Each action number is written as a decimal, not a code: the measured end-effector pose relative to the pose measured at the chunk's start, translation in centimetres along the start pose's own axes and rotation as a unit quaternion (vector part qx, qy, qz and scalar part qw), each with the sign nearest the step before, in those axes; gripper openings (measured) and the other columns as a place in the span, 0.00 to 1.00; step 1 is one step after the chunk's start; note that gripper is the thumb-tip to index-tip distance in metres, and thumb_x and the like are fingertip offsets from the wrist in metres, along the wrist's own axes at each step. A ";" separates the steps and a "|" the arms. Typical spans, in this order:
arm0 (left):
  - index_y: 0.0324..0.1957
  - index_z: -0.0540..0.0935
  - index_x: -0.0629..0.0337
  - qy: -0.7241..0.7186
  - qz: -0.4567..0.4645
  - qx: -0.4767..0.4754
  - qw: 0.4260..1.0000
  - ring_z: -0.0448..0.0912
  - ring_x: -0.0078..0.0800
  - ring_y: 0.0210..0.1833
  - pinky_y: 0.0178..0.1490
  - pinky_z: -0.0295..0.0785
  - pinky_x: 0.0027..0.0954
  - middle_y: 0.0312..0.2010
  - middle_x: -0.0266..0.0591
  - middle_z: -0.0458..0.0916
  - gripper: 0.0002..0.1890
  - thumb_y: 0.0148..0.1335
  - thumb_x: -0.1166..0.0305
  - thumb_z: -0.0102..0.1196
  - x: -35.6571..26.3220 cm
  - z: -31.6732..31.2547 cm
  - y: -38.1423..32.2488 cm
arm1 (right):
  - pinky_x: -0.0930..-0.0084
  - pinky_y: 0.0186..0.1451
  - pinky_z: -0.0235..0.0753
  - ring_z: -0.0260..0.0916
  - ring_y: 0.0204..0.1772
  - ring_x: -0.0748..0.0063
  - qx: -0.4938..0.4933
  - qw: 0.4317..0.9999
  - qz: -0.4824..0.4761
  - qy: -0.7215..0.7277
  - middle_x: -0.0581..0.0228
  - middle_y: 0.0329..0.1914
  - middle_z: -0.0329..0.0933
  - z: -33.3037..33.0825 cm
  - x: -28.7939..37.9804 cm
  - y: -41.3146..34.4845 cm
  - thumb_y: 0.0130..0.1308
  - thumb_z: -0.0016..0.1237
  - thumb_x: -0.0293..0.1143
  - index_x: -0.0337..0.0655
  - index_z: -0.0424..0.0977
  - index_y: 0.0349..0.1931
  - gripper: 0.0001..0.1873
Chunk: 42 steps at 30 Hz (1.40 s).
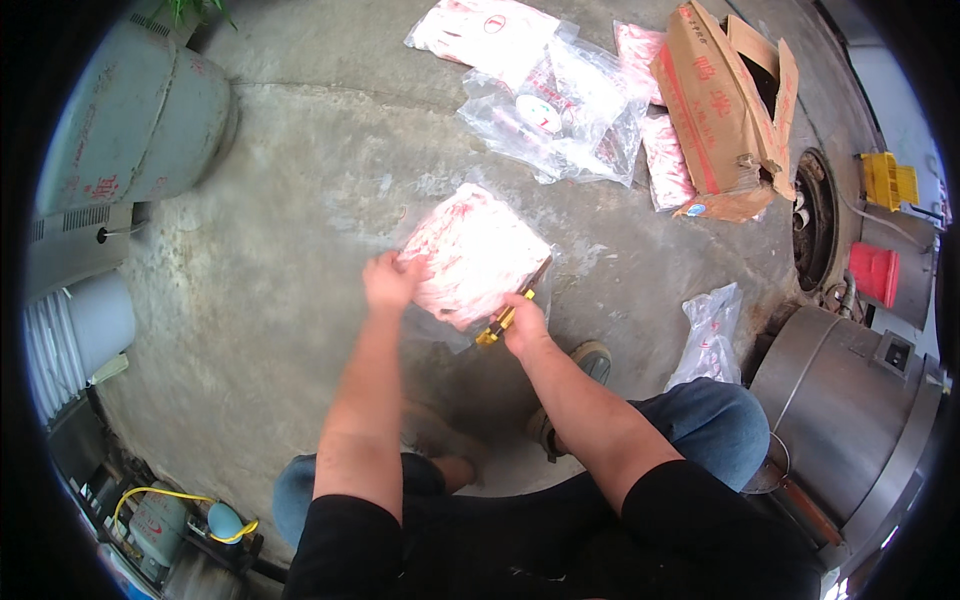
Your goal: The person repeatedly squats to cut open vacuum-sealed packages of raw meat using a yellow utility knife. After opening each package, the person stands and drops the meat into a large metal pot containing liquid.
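Note:
Before me is a flat block of pale pink meat (pixel 476 255), apparently frozen, in a clear plastic bag. My left hand (pixel 391 280) grips the block's left edge, with the thumb over its top. In my right hand (pixel 523 324) is a yellow and black utility knife (pixel 505 318), held against the block's lower right edge. Part of its handle is hidden by the fingers. Loose clear plastic (pixel 454 341) spreads out beneath the near side of the block.
Further off lie another bagged block (pixel 480 30), clear plastic bags (pixel 559 112) and an open cardboard carton (pixel 709 112). A round floor opening (pixel 816 217) and a metal drum (pixel 832 420) are at right. Gas cylinders (pixel 142 120) stand at left. A crumpled bag (pixel 705 337) lies near my knee.

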<state>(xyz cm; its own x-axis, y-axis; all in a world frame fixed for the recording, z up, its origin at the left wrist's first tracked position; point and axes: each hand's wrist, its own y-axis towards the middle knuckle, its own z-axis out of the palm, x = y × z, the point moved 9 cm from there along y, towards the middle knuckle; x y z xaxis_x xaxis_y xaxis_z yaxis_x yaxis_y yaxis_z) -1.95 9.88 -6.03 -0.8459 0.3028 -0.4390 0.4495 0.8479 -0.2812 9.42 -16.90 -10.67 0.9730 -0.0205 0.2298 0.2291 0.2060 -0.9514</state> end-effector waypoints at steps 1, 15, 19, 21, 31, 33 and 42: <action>0.43 0.81 0.67 -0.004 0.000 0.021 1.000 0.79 0.45 0.42 0.47 0.74 0.42 0.37 0.53 0.80 0.32 0.47 0.46 0.66 0.2 -0.1 0.2 | 0.68 0.35 0.73 0.70 0.32 0.66 0.033 0.999 0.018 0.013 0.63 0.31 0.73 0.6 0.1 -0.3 0.61 0.49 0.26 0.39 0.71 0.40 0.07; 0.48 0.80 0.73 -0.033 -0.129 0.281 0.950 0.81 0.44 0.46 0.52 0.73 0.38 0.43 0.56 0.82 0.44 0.53 0.32 0.52 0.7 -3.6 -2.1 | 0.60 0.57 0.73 0.73 0.54 0.58 0.093 0.995 0.032 -0.032 0.57 0.52 0.75 4.6 2.1 -9.5 0.59 0.53 0.26 0.34 0.68 0.55 0.23; 0.51 0.78 0.73 -0.019 -0.144 0.358 0.922 0.81 0.42 0.46 0.53 0.72 0.37 0.44 0.53 0.83 0.44 0.55 0.33 0.52 -3.4 -12.7 -6.8 | 0.59 0.53 0.76 0.74 0.51 0.58 0.054 0.994 0.093 -0.005 0.57 0.50 0.76 5.5 1.5 -18.3 0.60 0.52 0.26 0.35 0.70 0.53 0.20; 0.52 0.78 0.71 -0.093 -0.186 0.332 0.920 0.81 0.40 0.46 0.53 0.72 0.36 0.45 0.50 0.83 0.43 0.55 0.34 0.53 -4.8 -17.0 -9.5 | 0.58 0.54 0.76 0.74 0.52 0.59 0.067 0.997 0.049 0.001 0.58 0.49 0.75 6.3 2.9 -24.0 0.59 0.52 0.26 0.35 0.70 0.52 0.19; 0.27 0.75 0.55 -0.353 -0.230 0.320 0.849 0.67 0.22 0.23 0.28 0.63 0.25 0.18 0.29 0.69 0.23 0.65 0.46 0.51 -23.7 -34.0 -21.5 | 0.65 0.56 0.74 0.74 0.49 0.66 0.063 0.960 -0.231 0.146 0.59 0.46 0.76 -3.7 25.6 -61.9 0.58 0.53 0.24 0.33 0.68 0.53 0.21; 0.26 0.75 0.56 -0.184 -0.097 0.408 0.889 0.65 0.21 0.19 0.24 0.61 0.25 0.16 0.28 0.68 0.21 0.65 0.48 0.52 -27.5 -35.7 -24.6 | 0.65 0.58 0.73 0.74 0.51 0.64 0.014 0.942 -0.281 0.185 0.58 0.47 0.75 -10.2 30.3 -72.9 0.57 0.53 0.24 0.33 0.67 0.54 0.22; 0.35 0.76 0.60 -0.094 -0.022 0.443 0.891 0.70 0.22 0.20 0.22 0.65 0.26 0.18 0.34 0.73 0.10 0.64 0.62 0.55 -35.4 -35.8 -25.1 | 0.62 0.58 0.74 0.74 0.52 0.57 -0.224 0.809 -0.458 0.292 0.52 0.49 0.74 -44.3 45.9 -101.4 0.59 0.50 0.25 0.27 0.65 0.54 0.23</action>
<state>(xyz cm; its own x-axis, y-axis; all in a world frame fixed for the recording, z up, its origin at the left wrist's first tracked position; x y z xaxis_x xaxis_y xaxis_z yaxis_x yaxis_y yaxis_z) 6.43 -6.51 47.12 -0.8424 0.1298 -0.5229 0.5381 0.1544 -0.8286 32.08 -82.09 87.28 0.2061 -0.4499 0.8690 0.7207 -0.5309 -0.4458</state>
